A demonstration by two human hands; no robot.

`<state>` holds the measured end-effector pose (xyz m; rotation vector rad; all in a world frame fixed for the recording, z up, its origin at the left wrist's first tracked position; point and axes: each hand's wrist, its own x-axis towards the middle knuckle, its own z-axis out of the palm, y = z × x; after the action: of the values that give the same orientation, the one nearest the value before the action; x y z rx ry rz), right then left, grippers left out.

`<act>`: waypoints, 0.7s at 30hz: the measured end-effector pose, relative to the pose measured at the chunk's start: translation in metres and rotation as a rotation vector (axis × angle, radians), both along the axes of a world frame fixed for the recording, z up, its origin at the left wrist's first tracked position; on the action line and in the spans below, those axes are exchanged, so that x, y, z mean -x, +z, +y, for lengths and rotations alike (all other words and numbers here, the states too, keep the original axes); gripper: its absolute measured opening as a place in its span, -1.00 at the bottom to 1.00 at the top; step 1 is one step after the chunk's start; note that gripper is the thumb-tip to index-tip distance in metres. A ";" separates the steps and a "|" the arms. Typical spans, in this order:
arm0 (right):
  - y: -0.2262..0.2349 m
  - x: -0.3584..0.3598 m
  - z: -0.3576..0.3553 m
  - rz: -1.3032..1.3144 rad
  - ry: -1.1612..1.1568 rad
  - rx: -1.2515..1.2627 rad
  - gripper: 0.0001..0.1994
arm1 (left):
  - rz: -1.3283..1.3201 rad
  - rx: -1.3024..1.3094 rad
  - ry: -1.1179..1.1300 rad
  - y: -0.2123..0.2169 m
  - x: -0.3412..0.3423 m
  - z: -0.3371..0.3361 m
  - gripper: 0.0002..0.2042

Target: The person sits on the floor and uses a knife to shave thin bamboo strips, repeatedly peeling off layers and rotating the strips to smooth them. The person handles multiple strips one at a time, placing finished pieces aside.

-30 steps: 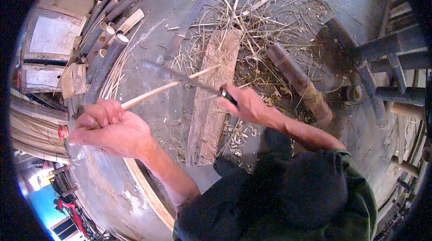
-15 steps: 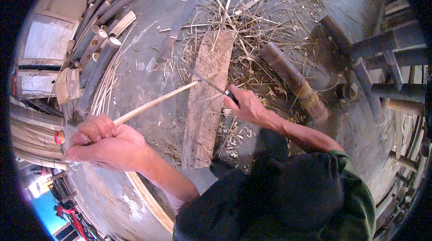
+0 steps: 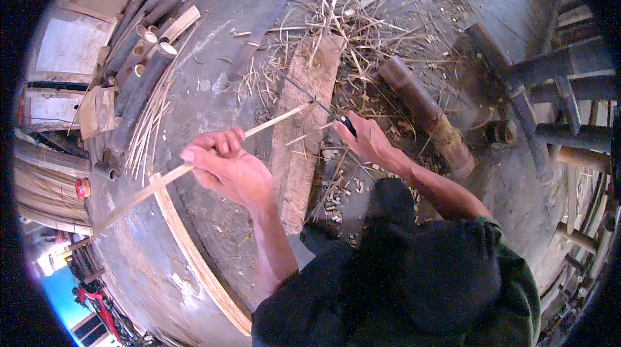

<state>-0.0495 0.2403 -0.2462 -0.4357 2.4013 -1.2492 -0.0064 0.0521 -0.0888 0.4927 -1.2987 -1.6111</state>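
My left hand [image 3: 233,169] is closed around the middle of a thin bamboo strip [image 3: 278,119]. One end of the strip rests over a rough wooden plank [image 3: 299,140], and the other end sticks out past my hand to the lower left. In my right hand [image 3: 367,138] is a knife [image 3: 309,97] with a black handle. Its long narrow blade slants up and left across the plank, close to the strip's end; whether the two touch I cannot tell. A thin pale sliver [image 3: 309,133] lies between the plank and my right fingers.
Curly bamboo shavings [image 3: 362,30] heap beyond the plank, and small cut chips [image 3: 346,195] lie near it. A thick bamboo piece [image 3: 427,114] is on the right. Thin strips [image 3: 152,130] and bamboo poles [image 3: 145,88] lie left. A curved slat [image 3: 194,263] is at the lower left.
My left hand has moved right along the strip, from near its end to its middle, leaving a length behind it. The knife has shifted slightly right, its blade now pointing farther up.
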 end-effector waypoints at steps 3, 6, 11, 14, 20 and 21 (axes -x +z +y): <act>0.000 -0.004 -0.002 0.018 -0.019 0.010 -0.63 | -0.114 0.033 0.038 -0.003 0.001 0.007 -0.52; 0.038 -0.018 -0.007 0.006 0.086 0.076 -0.65 | -0.121 0.045 0.076 -0.003 0.000 0.006 -0.53; -0.023 0.003 0.008 0.070 -0.089 -0.003 -0.62 | -0.118 0.071 0.062 0.001 0.005 0.010 -0.56; -0.019 0.009 0.013 0.152 -0.039 0.005 -0.62 | -0.120 0.062 0.030 0.003 0.003 0.007 -0.56; 0.046 -0.013 0.000 0.062 0.183 0.048 -0.64 | -0.171 0.130 0.054 -0.007 0.001 0.012 -0.54; 0.042 -0.013 0.004 0.096 0.150 0.031 -0.64 | -0.152 0.130 0.050 -0.009 0.003 0.016 -0.53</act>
<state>-0.0365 0.2438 -0.2041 -0.6863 2.3798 -1.2252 -0.0096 0.0678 -0.0978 0.5717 -1.4821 -1.4602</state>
